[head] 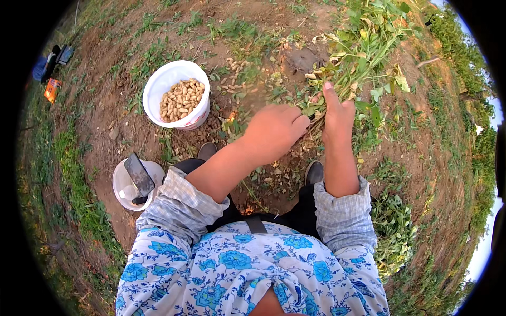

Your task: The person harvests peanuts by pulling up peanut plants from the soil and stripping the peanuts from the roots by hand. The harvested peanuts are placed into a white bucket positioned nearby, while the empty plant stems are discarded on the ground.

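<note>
My right hand (338, 112) is closed round the stems of a bunch of leafy peanut plants (367, 59), whose foliage spreads up and to the right. Close beside it, my left hand (276, 130) has its fingers curled at the root end of the bunch; what those fingers hold is hidden. A white plastic bucket (156, 96) stands to the upper left of my left hand, with peanuts in their shells (182, 99) inside. More unshelled peanuts (236, 67) lie on the soil right of the bucket.
A smaller white tub (118, 179) at the left holds a bottle, with a smartphone (139, 173) leaning across it. Pulled leafy plants (393, 225) are heaped at the right. My shoes (314, 172) rest on the soil. An orange packet (52, 90) and other belongings lie at the far left.
</note>
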Demonstrator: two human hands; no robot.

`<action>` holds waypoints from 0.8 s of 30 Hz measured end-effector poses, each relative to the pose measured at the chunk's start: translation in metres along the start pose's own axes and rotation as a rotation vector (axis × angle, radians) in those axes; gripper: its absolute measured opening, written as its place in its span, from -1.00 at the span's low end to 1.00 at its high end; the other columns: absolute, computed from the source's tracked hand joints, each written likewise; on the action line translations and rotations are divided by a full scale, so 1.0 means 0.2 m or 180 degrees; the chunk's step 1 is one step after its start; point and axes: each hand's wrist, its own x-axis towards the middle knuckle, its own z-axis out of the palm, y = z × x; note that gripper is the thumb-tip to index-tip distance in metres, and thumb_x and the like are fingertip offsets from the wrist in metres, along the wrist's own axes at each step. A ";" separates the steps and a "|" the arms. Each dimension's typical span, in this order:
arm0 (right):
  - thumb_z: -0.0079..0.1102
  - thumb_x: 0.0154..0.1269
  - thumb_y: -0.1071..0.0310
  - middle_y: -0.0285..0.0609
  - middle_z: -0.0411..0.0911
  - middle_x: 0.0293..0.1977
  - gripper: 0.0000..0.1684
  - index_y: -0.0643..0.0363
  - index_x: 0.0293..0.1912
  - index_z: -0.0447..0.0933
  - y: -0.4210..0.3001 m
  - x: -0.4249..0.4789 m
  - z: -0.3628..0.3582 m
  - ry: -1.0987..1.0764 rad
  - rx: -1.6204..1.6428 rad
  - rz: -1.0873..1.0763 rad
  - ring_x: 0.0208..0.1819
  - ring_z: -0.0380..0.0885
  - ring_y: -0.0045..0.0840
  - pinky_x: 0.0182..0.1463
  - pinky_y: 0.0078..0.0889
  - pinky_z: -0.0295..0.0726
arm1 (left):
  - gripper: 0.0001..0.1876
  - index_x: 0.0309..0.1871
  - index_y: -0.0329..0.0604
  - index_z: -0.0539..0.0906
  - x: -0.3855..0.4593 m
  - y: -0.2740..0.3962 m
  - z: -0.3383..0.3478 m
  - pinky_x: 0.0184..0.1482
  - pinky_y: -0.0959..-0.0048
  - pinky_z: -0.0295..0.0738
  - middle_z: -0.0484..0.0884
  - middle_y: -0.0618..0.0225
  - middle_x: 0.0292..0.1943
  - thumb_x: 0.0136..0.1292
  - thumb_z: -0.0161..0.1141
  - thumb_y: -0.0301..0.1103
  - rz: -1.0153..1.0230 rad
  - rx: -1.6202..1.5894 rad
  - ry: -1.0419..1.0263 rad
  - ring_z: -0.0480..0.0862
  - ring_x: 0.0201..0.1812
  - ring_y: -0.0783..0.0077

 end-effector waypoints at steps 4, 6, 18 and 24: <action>0.21 0.31 0.31 -0.25 0.51 -0.39 -0.74 0.27 -0.11 0.48 0.00 0.01 -0.01 -0.0008 -0.0240 -0.0083 -0.50 0.50 -0.60 -0.44 -0.54 0.42 | -0.78 -0.22 -0.20 0.50 0.00 0.05 0.00 -0.26 0.20 0.49 0.52 0.21 -0.40 0.11 0.27 -0.38 -0.0470 -0.0205 -0.0019 0.58 -0.34 0.11; 0.22 0.30 0.28 -0.27 0.51 -0.41 -0.72 0.27 -0.11 0.48 0.02 0.03 -0.03 -0.0008 -0.0515 -0.0112 -0.51 0.49 -0.61 -0.47 -0.56 0.39 | -0.77 -0.20 -0.22 0.49 0.00 0.05 0.00 -0.29 0.23 0.49 0.52 0.20 -0.42 0.14 0.26 -0.38 -0.0566 -0.0251 -0.0037 0.58 -0.37 0.15; 0.25 0.27 0.34 -0.19 0.50 -0.36 -0.68 0.32 -0.08 0.43 -0.05 0.13 -0.14 0.0318 -0.0855 -0.0280 -0.44 0.43 -0.56 -0.43 -0.41 0.51 | -0.84 -0.16 -0.20 0.56 -0.09 -0.36 -0.40 -0.40 0.62 0.39 0.52 0.50 -0.48 0.36 0.14 -0.30 -0.2609 -0.3553 -0.0447 0.48 -0.48 0.65; 0.27 0.29 0.27 -0.15 0.48 -0.46 -0.64 0.36 -0.11 0.43 -0.03 0.10 -0.10 -0.0131 0.0294 0.0286 -0.48 0.51 -0.48 -0.29 -0.35 0.63 | -0.58 0.04 -0.32 0.60 -0.28 -0.64 -0.43 -0.17 0.33 0.54 0.68 0.05 -0.25 0.28 0.20 -0.14 -0.2862 0.0985 0.0162 0.69 -0.22 0.28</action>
